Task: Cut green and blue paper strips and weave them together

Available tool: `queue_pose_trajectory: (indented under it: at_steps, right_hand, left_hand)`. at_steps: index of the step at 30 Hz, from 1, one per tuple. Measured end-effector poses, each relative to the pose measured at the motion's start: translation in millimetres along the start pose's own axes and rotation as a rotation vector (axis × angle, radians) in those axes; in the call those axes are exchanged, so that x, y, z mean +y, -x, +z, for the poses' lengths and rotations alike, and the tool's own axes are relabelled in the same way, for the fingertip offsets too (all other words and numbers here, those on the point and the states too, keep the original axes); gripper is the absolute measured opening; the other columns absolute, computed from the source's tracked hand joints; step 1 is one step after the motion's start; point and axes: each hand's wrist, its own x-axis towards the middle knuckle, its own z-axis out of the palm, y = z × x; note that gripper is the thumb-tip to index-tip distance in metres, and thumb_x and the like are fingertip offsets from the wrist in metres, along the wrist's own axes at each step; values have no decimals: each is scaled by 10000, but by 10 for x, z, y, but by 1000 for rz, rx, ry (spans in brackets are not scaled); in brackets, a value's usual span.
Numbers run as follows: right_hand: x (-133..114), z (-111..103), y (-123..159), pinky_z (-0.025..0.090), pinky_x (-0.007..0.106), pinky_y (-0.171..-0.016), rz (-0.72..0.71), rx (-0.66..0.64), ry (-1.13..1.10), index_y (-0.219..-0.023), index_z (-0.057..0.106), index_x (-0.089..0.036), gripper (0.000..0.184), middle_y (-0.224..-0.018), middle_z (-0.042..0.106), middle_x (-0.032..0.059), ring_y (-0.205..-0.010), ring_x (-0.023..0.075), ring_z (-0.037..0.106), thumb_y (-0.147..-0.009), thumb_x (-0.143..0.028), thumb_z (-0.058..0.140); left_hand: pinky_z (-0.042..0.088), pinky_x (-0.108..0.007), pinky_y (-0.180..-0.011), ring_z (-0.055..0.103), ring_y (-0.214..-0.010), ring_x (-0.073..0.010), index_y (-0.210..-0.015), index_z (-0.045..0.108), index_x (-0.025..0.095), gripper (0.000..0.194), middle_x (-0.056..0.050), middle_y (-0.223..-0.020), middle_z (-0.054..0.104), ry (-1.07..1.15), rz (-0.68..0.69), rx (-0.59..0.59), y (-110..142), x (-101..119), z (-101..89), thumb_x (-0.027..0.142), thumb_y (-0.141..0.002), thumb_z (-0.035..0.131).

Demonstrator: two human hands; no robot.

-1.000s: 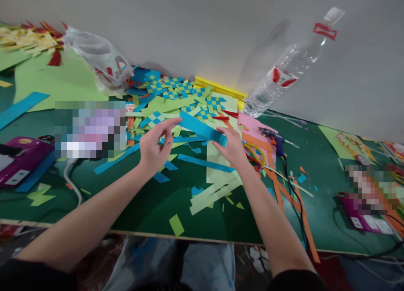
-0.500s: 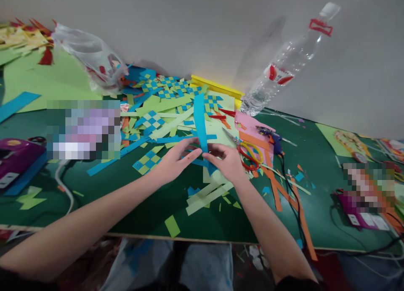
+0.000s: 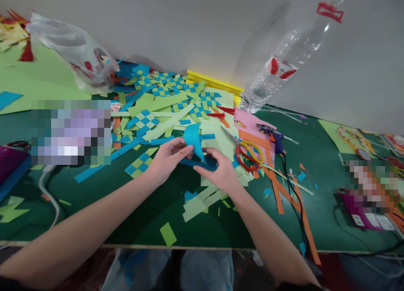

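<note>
While the head view is covering a dark green tabletop (image 3: 135,228), entries are running as follows. Apparently done: several diamond-like pieces of blue and lime-green checkered woven paper (image 3: 143,122), lying heaped toward the grey wall (image 3: 164,26), with one similar checkered paper piece (image 3: 139,165) lying just beside the left hand (image 3: 170,160). Apparently not done: one broad, curling strip of plain bright-blue paper (image 3: 193,140), showing no weave; also unwoven, one long, flat blue paper strip (image 3: 104,163) and several pale-green paper strips (image 3: 202,202), all lying loose. How many pieces are lacking, nothing is showing. Position of the curling strip: standing between the two hands, its upper part bending above them. Left hand: pinching the strip between thumb and fingers. Right hand (image 3: 217,168): curving near the strip's lower end, thumb and fingers standing apart; whether its fingertips are touching the paper, one cannot tell. Alongside: metal scissors with red and yellow handles (image 3: 237,142), lying just beyond the right hand, touching neither hand.
</note>
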Motion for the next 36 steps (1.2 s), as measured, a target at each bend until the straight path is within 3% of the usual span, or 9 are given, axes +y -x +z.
queue_pose_trajectory:
  at_steps: [4,9,12,16,21,25,29,33,36]
  right_hand:
    - [51,-19,1,537,384,-931,35,5,-152,-973,645,-227,233,-1108,707,67,-1068,212,656,-801,-375,698]
    - [88,-44,-23,581,383,-862,121,2,-330,-859,631,-219,204,-1038,727,61,-964,200,693,-778,-388,713]
    - [95,-50,-28,590,384,-844,86,70,-291,-856,641,-222,147,-1001,729,51,-937,195,695,-796,-345,695]
    - [116,-66,-1,605,381,-803,24,178,-190,-872,660,-232,75,-1036,714,46,-922,193,691,-808,-263,680]
    - [103,-93,30,618,332,-640,-16,211,-154,-859,666,-238,99,-1055,705,27,-667,136,689,-814,-157,632]
    - [78,-99,33,611,365,-789,-126,267,-27,-849,668,-248,128,-988,733,24,-906,190,698,-798,-131,649]
    - [70,-99,48,601,370,-837,-175,313,33,-894,670,-256,114,-1008,742,29,-962,192,693,-836,-162,640]
    - [81,-104,47,587,376,-885,-277,307,104,-940,683,-253,123,-1066,741,42,-1008,196,692,-860,-176,628]
    - [98,-98,36,578,357,-906,-403,273,149,-972,695,-246,152,-1097,735,56,-1017,190,694,-862,-163,632]
  left_hand:
    - [579,-320,-765,653,-767,-149,-835,632,189,244,-24,-811,668,120,0,44,-10,-1,-14,400,-776,739]
    - [582,-347,-764,656,-733,-142,-893,624,205,237,-9,-835,659,150,70,64,-35,16,-8,371,-769,740]
    - [576,-347,-778,647,-772,-139,-911,618,217,227,-3,-885,638,167,87,55,-31,14,0,298,-746,749]
    - [556,-275,-738,600,-811,-119,-1057,612,247,426,1,-933,586,148,58,35,-1,-7,3,224,-674,798]
    - [503,-227,-598,567,-750,-118,-1098,597,234,490,1,-863,538,42,48,44,25,-15,-9,255,-661,820]
    - [555,-299,-706,634,-928,-193,-1222,561,260,570,-52,-1066,612,24,59,34,23,-17,-18,298,-702,792]
    - [552,-407,-916,587,-1181,-276,-1318,513,273,666,-91,-1311,586,119,46,-47,23,-48,-15,303,-713,789]
    - [528,-453,-986,573,-1219,-299,-1350,495,251,717,-101,-1353,583,173,-18,-142,43,-70,9,276,-703,802]
    - [519,-460,-999,593,-1195,-299,-1302,538,234,671,-90,-1304,624,175,-49,-136,61,-62,32,269,-690,812]
